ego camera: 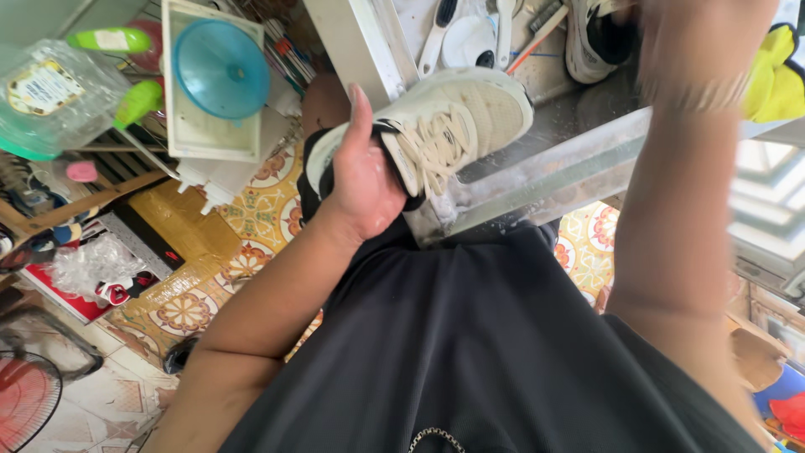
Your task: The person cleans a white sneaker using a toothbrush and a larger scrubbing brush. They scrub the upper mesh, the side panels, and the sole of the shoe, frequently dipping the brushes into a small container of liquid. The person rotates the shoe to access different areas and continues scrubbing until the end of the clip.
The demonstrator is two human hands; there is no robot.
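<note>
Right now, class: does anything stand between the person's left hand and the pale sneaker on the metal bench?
Nothing visible does. The left hand already grips the pale sneaker at its heel end, with the shoe resting on the metal bench. The right hand reaches out of frame.

A blue funnel (221,69) sits in a white tray (186,126) at upper left, beside a clear tub (52,99) and green bottles (126,67). A red fan (27,401) stands at lower left on the patterned floor tiles (251,210). A yellow cloth (776,80) lies at right, and brushes (440,29) rest on the desk (579,109).
</note>
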